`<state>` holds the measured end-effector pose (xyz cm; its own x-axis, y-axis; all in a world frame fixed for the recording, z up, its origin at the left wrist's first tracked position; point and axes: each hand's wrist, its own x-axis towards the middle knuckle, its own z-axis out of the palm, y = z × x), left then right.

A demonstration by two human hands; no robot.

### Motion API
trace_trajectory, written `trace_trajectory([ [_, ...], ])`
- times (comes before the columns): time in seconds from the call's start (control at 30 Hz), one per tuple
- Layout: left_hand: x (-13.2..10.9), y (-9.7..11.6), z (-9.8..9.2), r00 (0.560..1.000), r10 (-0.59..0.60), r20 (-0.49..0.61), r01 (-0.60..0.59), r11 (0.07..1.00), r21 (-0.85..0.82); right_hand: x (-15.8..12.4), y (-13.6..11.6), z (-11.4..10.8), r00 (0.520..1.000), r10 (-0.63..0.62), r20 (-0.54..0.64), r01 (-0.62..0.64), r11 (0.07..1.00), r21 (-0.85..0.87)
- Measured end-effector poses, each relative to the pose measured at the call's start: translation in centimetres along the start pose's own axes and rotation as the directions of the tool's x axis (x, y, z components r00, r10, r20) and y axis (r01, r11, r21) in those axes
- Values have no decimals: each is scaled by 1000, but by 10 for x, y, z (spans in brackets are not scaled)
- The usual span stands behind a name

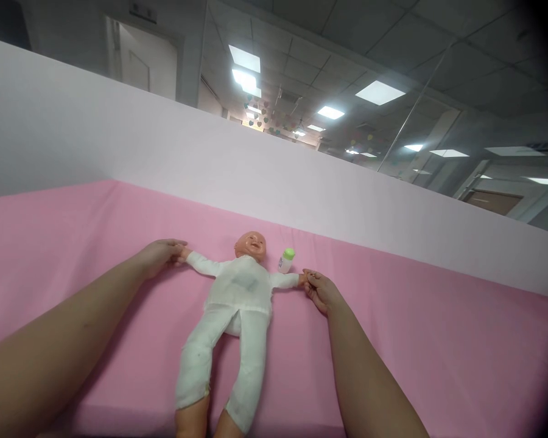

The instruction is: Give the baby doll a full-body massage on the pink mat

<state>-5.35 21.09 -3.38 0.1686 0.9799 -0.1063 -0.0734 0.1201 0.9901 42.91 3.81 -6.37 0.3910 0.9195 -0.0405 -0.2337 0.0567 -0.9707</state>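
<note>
A baby doll [238, 289] in white cloth lies on its back on a pink sheet [141, 340], head away from me and legs toward me. Its arms are spread out to both sides. My left hand [161, 255] is closed around the doll's hand on the left side. On the right, the doll's other hand is pinched between the fingers of my right hand [320, 291]. Beside the doll's head stands a small white bottle with a green cap [286, 260], slightly tilted in view and touched by neither hand. The doll's feet are cut off by the lower edge.
Behind the pink surface runs a low white wall [237, 176]. Above it a glass pane [329, 85] shows ceiling lights, and a doorway [141, 61] stands at the upper left.
</note>
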Motion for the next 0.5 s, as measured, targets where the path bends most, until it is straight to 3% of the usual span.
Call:
trace_trajectory([
  [0.17,-3,0,1,999,50,6,-50,998,40,-1,2,5,999,2,41,2,996,-89],
  [0.5,-4,2,4,999,31,-34,-26,991,132,1,5,14,1000,-7,-10,4,963,-268],
])
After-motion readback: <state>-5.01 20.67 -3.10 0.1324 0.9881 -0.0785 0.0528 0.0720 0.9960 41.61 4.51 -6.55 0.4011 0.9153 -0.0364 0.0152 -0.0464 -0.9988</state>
